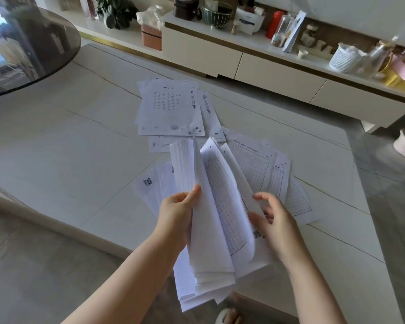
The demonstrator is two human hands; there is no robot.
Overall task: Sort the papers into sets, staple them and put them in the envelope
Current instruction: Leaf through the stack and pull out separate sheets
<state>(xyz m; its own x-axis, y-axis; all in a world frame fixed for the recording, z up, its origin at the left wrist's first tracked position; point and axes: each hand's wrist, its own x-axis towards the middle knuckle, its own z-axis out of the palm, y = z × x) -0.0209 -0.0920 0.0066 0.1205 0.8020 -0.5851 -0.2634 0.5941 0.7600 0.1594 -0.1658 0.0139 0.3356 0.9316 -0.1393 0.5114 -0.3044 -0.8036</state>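
**A home living room**

A long low cabinet (pixel 255 59) against the wall carries household clutter: a potted plant (pixel 116 11), wire bowl (pixel 216 14), red bottle (pixel 275 23), glass jar (pixel 282 31) and white basket (pixel 343 58). A round glass table (pixel 33 40) stands left, on a tiled floor (pixel 384 183).

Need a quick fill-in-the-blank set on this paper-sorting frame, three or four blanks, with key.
1. The left hand grips a thick stack of white printed papers with its ____ on top.
2. The sheet fanned open in that stack shows a printed ____.
3. The loose white sheets lie on the pale marble-look ____.
4. The red bottle stands on the ____ sideboard.

Missing words: thumb; grid; table; white
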